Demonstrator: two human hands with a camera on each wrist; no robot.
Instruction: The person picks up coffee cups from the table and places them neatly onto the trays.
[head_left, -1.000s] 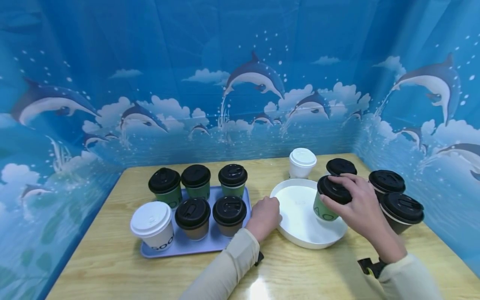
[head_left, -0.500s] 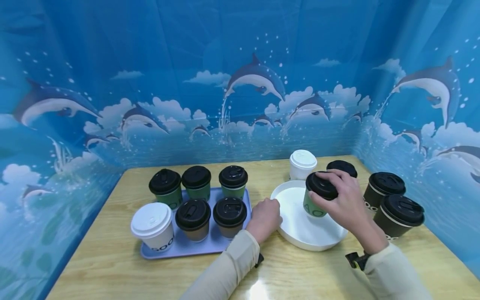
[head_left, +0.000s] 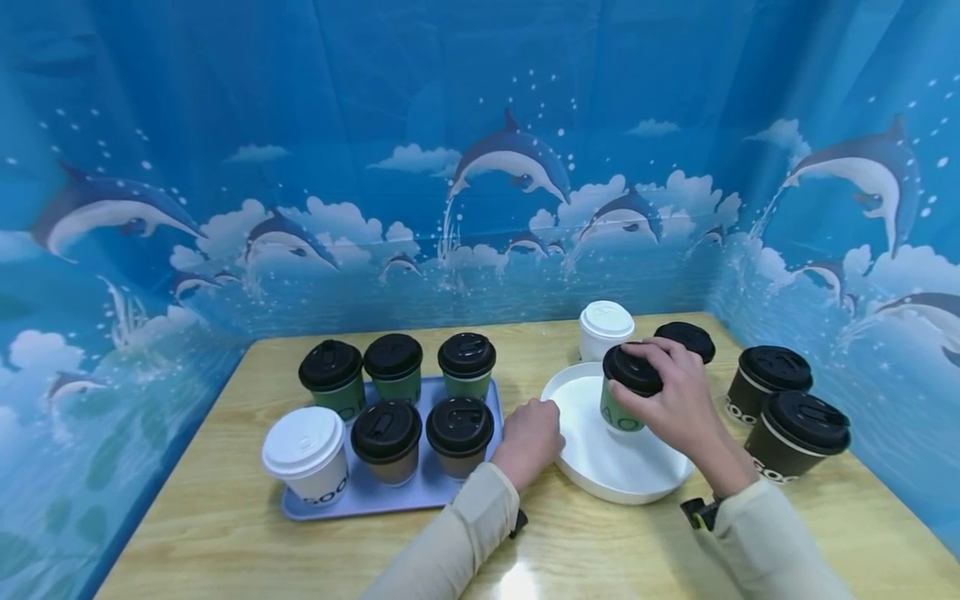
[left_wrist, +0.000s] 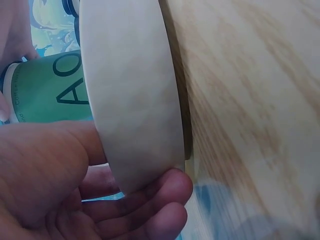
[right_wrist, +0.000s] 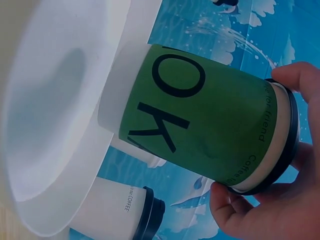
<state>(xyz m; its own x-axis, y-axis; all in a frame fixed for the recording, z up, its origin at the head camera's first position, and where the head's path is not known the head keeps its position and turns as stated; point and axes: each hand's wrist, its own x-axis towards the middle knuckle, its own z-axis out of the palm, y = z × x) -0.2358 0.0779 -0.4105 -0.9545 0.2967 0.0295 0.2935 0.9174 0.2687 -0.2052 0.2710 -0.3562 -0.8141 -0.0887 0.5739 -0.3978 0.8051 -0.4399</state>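
Observation:
My right hand (head_left: 678, 408) grips a green paper cup (head_left: 621, 408) around its black lid. The cup stands nearly upright over the white round tray (head_left: 637, 475); whether its base touches the tray floor I cannot tell. Large dark letters run across the green sleeve in the right wrist view, where fingertips and thumb clasp the lid edge. My left hand (head_left: 528, 442) pinches the near-left rim of the round tray. From the left wrist, thumb and fingers are seen on both sides of the tray wall (left_wrist: 135, 95), slightly above the wooden table (left_wrist: 255, 120).
At left, a lilac tray (head_left: 375, 498) carries several lidded cups, including a white cup (head_left: 307, 457). Another white cup (head_left: 603, 333) stands behind the round tray. A black-lidded cup (head_left: 692, 340) and two dark cups (head_left: 797, 437) stand at right. A dolphin-printed curtain (head_left: 480, 183) borders the table.
My right hand has moved left with the green cup, from the round tray's right side toward its middle. The left hand has stayed on the rim.

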